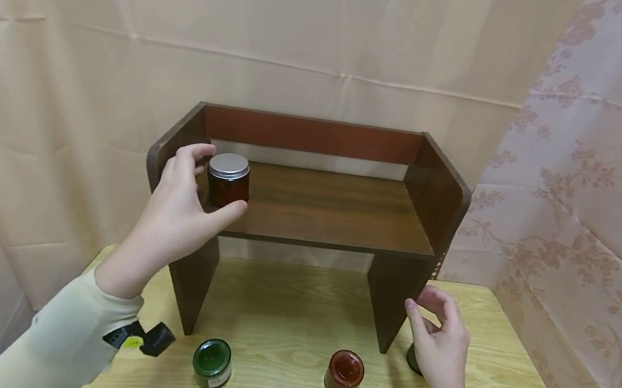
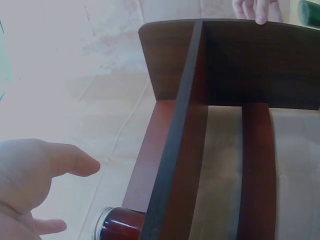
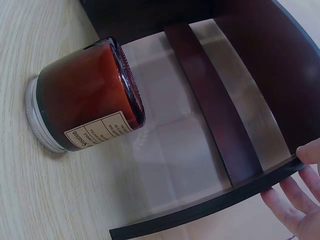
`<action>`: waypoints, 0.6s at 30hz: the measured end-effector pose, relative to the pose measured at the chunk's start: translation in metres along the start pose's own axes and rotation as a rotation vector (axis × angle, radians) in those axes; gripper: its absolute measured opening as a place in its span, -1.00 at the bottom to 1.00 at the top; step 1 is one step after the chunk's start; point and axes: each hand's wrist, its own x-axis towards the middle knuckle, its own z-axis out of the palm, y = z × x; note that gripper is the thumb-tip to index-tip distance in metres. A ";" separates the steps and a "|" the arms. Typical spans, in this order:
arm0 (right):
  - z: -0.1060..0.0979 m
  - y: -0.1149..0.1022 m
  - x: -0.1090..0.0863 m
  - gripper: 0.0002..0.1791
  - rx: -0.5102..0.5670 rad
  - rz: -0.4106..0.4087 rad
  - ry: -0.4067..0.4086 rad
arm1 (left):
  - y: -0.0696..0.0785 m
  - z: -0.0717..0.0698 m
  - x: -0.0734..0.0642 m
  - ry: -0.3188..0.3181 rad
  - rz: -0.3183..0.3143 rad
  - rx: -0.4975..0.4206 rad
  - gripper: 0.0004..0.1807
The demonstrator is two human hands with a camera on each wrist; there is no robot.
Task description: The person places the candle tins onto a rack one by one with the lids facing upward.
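"What is the left hand [image 1: 176, 217] doing?"

"It is hovering around the lidded jar [image 1: 229, 189], thumb and fingers standing well apart — the left wrist view is showing a gap between hand and jar."

"And where is that jar sitting?"

"It is standing upright on the upper board of the brown shelf [image 1: 327, 207], near the left end panel [image 1: 173, 139], its silver lid facing up."

"Is the right hand [image 1: 442, 347] holding anything?"

"Yes, it is pinching the front edge of the right end panel [image 1: 434, 203], its thumb lying on the inner side and its fingers lying on the outer one."

"What is standing on the table [image 1: 280, 311]?"

"A red jar [image 1: 345, 372] is resting lid-down near the right panel (its label is showing in the right wrist view), and a green jar [image 1: 211, 363] is standing farther left. A dark object [image 1: 414, 360] is peeking out beside the right hand — I cannot tell its shape, since the hand is partly covering it."

"And behind?"

"A beige cloth [image 1: 290, 14] is hanging there."
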 end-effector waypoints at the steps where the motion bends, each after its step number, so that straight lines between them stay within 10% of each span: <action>1: 0.000 0.000 0.000 -0.61 -0.002 -0.002 0.000 | 0.000 0.000 -0.004 0.010 0.009 -0.006 0.02; 18: 0.000 -0.001 0.000 -0.61 -0.022 0.004 0.004 | -0.037 0.002 -0.056 0.090 0.222 -0.223 -0.27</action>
